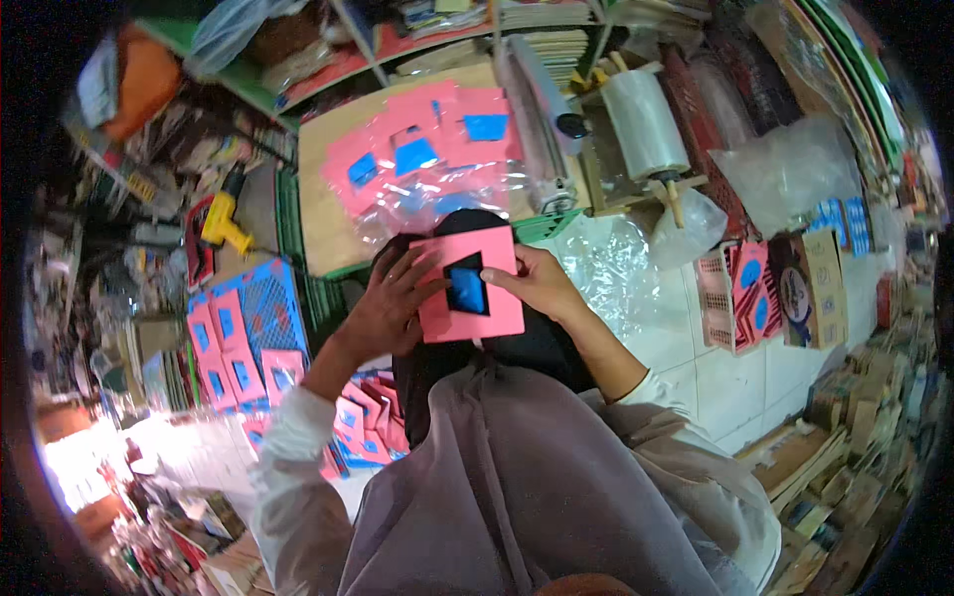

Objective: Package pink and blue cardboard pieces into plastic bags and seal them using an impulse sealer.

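Observation:
A flat pink card [502,310] with a dark-edged cut-out lies over my lap, and blue shows inside the opening. My right hand [545,282] grips its right side, thumb on the front near the cut-out and the other fingers partly hidden behind. Over the left part of the card, my left hand [386,303] rests with its fingers stretched and apart, the tips close to the opening. Just beyond, more pink cards with blue pieces [415,155] overlap on a wooden board [323,233], with clear plastic film [442,204] along the near side.
Left, a blue crate [278,316] carries pink cards, below a yellow heat gun or drill [227,221]. A roll of clear film [646,124] stands at the back right. A pink basket [714,288] and a cardboard box [825,288] sit right on the tiled floor [730,382].

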A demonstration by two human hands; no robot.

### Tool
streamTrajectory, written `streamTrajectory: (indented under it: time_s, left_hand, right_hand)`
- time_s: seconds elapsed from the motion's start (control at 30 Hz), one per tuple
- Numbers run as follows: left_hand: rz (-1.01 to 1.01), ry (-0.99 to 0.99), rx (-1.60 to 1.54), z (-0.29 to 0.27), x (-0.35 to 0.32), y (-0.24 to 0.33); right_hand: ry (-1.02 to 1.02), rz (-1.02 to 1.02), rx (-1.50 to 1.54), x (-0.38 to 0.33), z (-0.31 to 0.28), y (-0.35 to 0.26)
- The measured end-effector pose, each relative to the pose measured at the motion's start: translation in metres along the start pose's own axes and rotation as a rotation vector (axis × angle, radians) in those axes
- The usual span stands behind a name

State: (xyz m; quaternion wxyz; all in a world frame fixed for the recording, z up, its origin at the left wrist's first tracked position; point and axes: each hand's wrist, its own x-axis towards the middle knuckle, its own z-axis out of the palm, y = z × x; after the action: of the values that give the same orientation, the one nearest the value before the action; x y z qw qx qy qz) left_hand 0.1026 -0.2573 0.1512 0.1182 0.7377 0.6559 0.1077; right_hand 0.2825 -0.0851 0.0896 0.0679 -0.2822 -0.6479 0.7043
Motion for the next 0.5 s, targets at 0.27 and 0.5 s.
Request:
streamTrajectory:
  time_s: [0.27,0.5]
  left_hand:
    - [-0.623,0.558,-0.693,0.097,-0.065,0.052]
    - [-0.813,0.647,-0.912,0.113,-0.074,0.042]
  right_hand:
    - [0.459,0.113,0.172,0.041,-0.166,0.097]
    - [0.751,0.191,-0.367,0.165,-0.251,0.250]
